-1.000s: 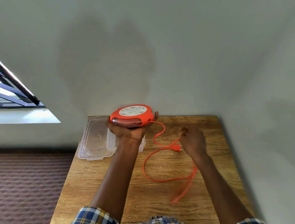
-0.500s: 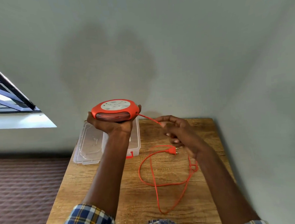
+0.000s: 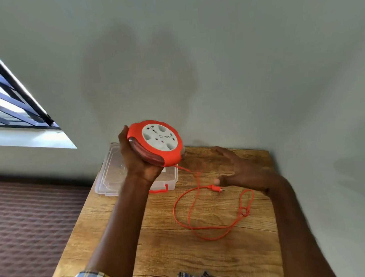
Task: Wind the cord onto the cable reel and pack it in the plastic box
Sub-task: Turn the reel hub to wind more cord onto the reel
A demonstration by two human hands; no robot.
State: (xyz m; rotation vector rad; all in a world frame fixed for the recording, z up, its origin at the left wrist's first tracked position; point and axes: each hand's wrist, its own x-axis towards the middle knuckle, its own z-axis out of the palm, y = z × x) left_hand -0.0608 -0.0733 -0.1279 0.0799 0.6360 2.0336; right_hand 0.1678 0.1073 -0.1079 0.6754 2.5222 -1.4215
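Note:
My left hand (image 3: 136, 159) grips a round orange cable reel (image 3: 158, 142) with a white socket face, held tilted above the table. An orange cord (image 3: 202, 227) runs from the reel's lower edge down to loose loops on the wooden table (image 3: 172, 254), ending in an orange plug (image 3: 215, 188). My right hand (image 3: 239, 171) hovers blurred to the right of the reel, fingers spread, holding nothing. A clear plastic box (image 3: 168, 178) with an orange latch stands behind my left arm, partly hidden.
The box's clear lid (image 3: 110, 175) lies open to the left, at the table's far left corner. A grey wall stands right behind the table. A window (image 3: 10, 104) is on the left, and patterned brown floor (image 3: 30, 228) lies below it.
The reel has tipped from flat to tilted, its socket face now toward me. My right hand has let go of the cord and opened, moving right and down.

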